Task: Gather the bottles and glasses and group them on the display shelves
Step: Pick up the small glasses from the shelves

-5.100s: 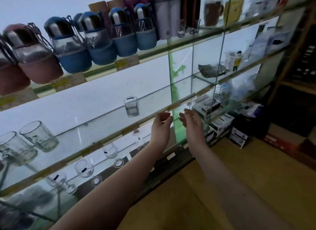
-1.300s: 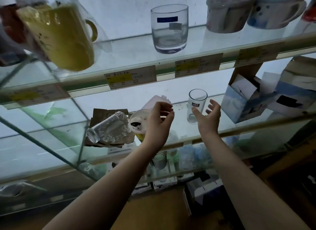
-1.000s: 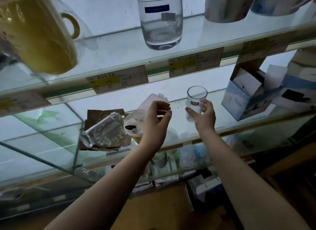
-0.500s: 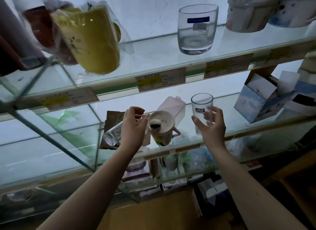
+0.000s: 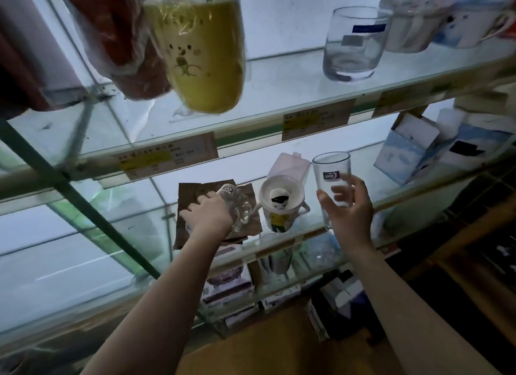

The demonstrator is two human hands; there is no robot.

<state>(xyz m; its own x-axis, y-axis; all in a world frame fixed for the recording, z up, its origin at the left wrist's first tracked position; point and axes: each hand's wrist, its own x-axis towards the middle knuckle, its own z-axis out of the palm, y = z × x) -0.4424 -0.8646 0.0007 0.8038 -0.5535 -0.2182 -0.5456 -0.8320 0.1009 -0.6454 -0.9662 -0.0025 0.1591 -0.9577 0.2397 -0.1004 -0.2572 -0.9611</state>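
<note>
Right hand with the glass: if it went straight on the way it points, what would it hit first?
Probably nothing soon: the right hand, gripping the tall glass, points up and back over the middle shelf, with only the pale back wall beyond. Depth is unclear.

A pale white wall (image 5: 279, 17) glows softly behind 3 tiers of glass shelves (image 5: 279, 76), edged with price labels (image 5: 315, 119) and braced by a slanting green strut (image 5: 83, 205), while a brown floor (image 5: 265, 346) lies dim below and a dark wooden rack (image 5: 460, 232) stands at the right.
</note>
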